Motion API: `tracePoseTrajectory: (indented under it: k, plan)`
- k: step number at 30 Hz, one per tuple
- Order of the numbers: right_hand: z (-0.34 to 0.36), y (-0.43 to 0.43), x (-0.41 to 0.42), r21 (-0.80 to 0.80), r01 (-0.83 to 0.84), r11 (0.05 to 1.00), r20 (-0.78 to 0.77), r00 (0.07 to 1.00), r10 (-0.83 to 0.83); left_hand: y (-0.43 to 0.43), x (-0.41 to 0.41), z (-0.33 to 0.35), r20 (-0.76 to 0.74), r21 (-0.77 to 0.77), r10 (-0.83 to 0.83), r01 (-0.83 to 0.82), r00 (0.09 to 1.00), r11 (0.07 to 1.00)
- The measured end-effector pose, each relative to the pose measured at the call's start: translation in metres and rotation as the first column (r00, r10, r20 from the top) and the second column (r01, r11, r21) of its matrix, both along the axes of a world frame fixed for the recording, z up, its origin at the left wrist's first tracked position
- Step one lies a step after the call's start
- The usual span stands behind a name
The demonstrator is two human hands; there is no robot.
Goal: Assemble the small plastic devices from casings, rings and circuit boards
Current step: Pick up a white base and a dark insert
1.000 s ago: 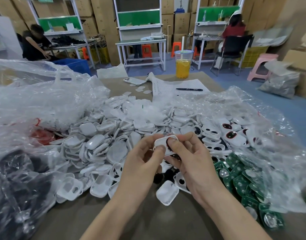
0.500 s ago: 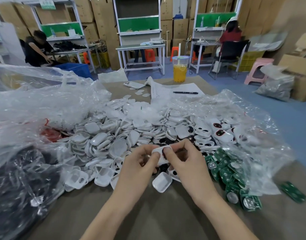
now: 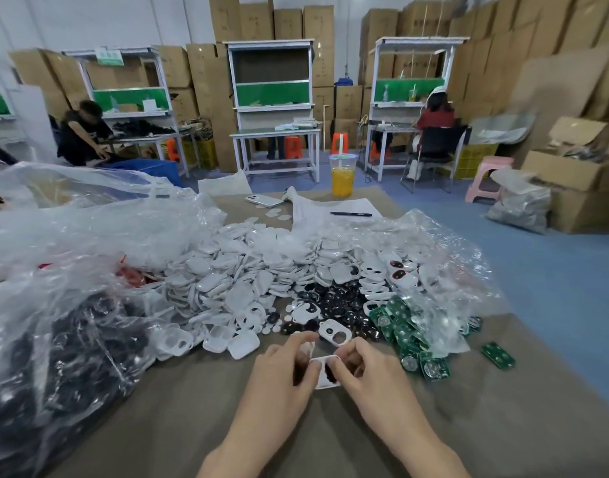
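A white casing (image 3: 325, 383) is pinched from both sides, the grip of the left hand (image 3: 282, 377) and of the right hand (image 3: 372, 377) clamped on it, just above the brown surface (image 3: 158, 426). It is held near the heap of casings (image 3: 227, 281), with green circuit boards (image 3: 410, 336) at the right.

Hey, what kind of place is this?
Likely a small assembly workshop: cardboard cartons stacked high, metal workbenches, and heaps of white casings and green circuit boards on this table.
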State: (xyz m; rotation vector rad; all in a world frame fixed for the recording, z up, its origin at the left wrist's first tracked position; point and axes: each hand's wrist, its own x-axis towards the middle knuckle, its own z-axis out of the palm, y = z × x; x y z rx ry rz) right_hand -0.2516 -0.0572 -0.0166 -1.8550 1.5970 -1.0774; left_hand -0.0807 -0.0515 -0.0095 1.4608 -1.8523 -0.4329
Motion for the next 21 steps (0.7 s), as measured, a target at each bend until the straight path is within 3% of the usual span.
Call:
tracePoseTrajectory:
  k: [4, 7, 14, 21]
  plan:
    - [-0.003, -0.002, 0.002, -0.027, 0.035, 0.999, -0.125, 0.991, -0.038, -0.002, -0.003, -0.003, 0.247, -0.048, 0.004, 0.008, 0.969, 0.999]
    - [0.0, -0.011, 0.008, -0.031, 0.061, 0.998, -0.233, 0.97, -0.066, -0.009, -0.002, -0.004, 0.295, -0.035, 0.06, -0.052, 0.953, 0.998]
    - [0.008, -0.025, 0.017, 0.002, 0.106, 0.994, -0.339, 0.936, -0.099, -0.03, 0.008, 0.001, 0.201, -0.003, 0.058, -0.059, 0.978, 0.998]
    - [0.012, -0.016, 0.014, -0.055, 0.167, 0.984, -0.214, 0.961, -0.175, -0.029, 0.015, -0.004, 0.088, -0.081, -0.021, 0.029, 0.996, 0.996]
